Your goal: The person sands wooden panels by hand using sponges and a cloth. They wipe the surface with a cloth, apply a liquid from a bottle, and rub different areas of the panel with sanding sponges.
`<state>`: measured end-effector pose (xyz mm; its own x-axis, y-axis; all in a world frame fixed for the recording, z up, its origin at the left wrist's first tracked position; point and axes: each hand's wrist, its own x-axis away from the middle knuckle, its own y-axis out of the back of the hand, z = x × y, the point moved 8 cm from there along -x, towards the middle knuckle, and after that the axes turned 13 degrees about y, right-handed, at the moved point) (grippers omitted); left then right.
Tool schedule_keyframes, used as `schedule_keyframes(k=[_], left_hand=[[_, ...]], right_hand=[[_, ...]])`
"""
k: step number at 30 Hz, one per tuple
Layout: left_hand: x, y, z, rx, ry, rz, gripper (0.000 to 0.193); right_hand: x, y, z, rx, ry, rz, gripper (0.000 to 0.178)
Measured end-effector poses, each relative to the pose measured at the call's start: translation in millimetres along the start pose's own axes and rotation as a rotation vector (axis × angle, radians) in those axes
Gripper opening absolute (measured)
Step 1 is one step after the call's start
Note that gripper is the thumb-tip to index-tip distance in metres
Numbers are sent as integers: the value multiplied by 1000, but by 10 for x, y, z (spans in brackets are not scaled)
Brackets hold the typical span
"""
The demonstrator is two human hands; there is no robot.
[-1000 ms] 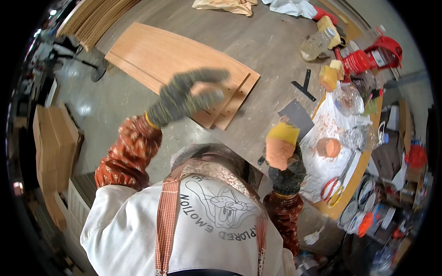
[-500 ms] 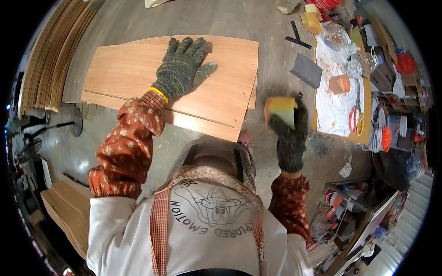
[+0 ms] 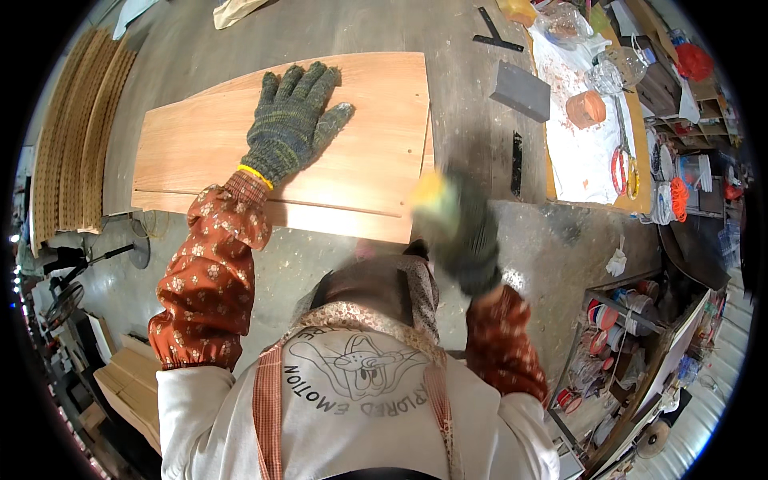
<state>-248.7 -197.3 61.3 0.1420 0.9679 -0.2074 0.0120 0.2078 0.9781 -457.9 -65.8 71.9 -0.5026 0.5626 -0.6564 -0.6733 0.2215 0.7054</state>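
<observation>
We rest our left hand, in a dark knitted glove, flat near the middle of the pale wood-grain panel, probably to steady it. The panel lies on the workbench with its grooved near edge overhanging the front, which seems to keep that edge within easy reach; another panel peeks out under its right end. Our left fingers are spread and point away from us, the thumb angled out to the right, gripping nothing.

Our right hand holds a yellow sponge just beside the panel's right end; both are blurred, so we cannot tell how each finger sits or whether the sponge touches wood. That forearm angles up and leftward from the lower right. The terracotta-coloured cup and the scissors sit on the white cloth, apparently kept off to the right, clear of the panel.
</observation>
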Motion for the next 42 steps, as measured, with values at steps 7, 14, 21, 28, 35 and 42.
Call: schedule_keyframes(k=[7, 14, 21, 28, 35, 42], left_hand=[[-40, 63, -60, 43, -50, -78, 56], [-3, 100, -48, 65, -1, -40, 54], [-22, 179, -31, 139, 28, -19, 57], [-115, 278, 155, 224, 122, -46, 58], [76, 273, 371, 352, 187, -216, 57], [4, 300, 288, 375, 172, -206, 52]], right_hand=[[119, 197, 411, -204, -164, -54, 54], [-474, 500, -726, 285, 11, -59, 56], [-1033, 854, -2326, 770, -268, 386, 67], [-2101, 112, -1885, 444, 56, 459, 77], [-3317, -1768, -1618, -260, 65, 408, 80], [-3626, -2864, -1682, 98, 123, 559, 54]])
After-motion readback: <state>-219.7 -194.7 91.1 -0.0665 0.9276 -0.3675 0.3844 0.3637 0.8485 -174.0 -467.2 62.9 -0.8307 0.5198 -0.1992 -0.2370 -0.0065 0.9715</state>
